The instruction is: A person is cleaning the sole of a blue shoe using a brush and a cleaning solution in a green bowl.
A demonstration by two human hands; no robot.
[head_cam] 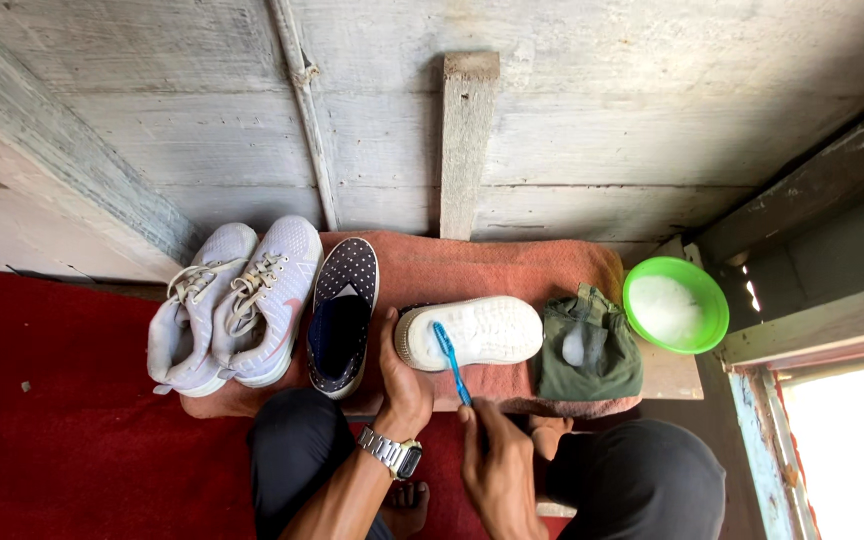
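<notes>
My left hand (402, 385), with a metal wristwatch on its wrist, grips the heel end of a shoe (477, 332) turned sole-up, its white sole showing. My right hand (497, 455) holds a blue toothbrush (449, 358), whose head rests on the sole near the heel. The shoe lies on an orange-pink towel (492, 265) spread over a low wooden bench. To its left stands its mate, a dark slip-on shoe (342, 315) with white dots, upright.
A pair of white laced sneakers (232, 305) sits at the bench's left end. A folded green cloth (589, 345) lies to the right, then a green bowl (675, 305) of white foamy water. Red carpet (62, 410) covers the floor; a grey plank wall stands behind.
</notes>
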